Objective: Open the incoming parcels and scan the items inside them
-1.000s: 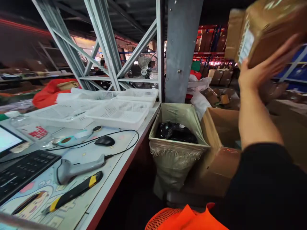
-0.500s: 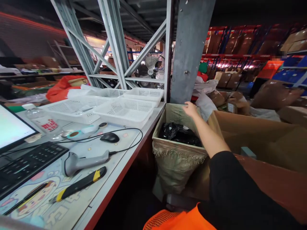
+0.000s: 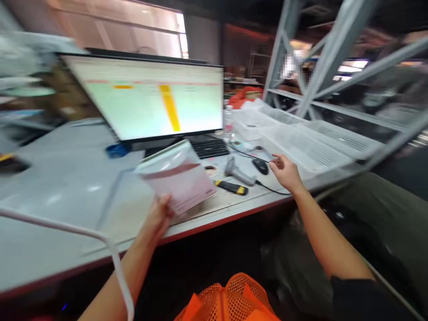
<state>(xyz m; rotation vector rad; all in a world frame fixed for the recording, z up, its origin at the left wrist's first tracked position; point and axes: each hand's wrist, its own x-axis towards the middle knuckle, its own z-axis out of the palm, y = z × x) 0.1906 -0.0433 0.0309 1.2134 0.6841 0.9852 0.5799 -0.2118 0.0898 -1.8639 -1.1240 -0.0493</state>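
My left hand point(image 3: 159, 216) grips a flat packet in clear plastic point(image 3: 177, 176) by its lower corner, above the front of the grey table point(image 3: 50, 196). My right hand point(image 3: 286, 171) hovers over the table's right part with its fingers apart and nothing in it. It is nearest the black mouse point(image 3: 260, 166) and the grey barcode scanner point(image 3: 238, 172). A yellow and black box cutter point(image 3: 232, 187) lies just in front of the scanner. The picture is blurred by motion.
A lit monitor point(image 3: 150, 96) stands at the back of the table with a black keyboard point(image 3: 209, 147) under it. White perforated trays point(image 3: 307, 142) lie at the right. Grey steel rack posts point(image 3: 321, 58) rise behind. An orange mesh item point(image 3: 230, 301) sits at the bottom.
The view has swung left from the lined bin and cardboard boxes to the monitor. My right hand moved from the bin's rim to over the mouse. My left hand came into view holding the packet.
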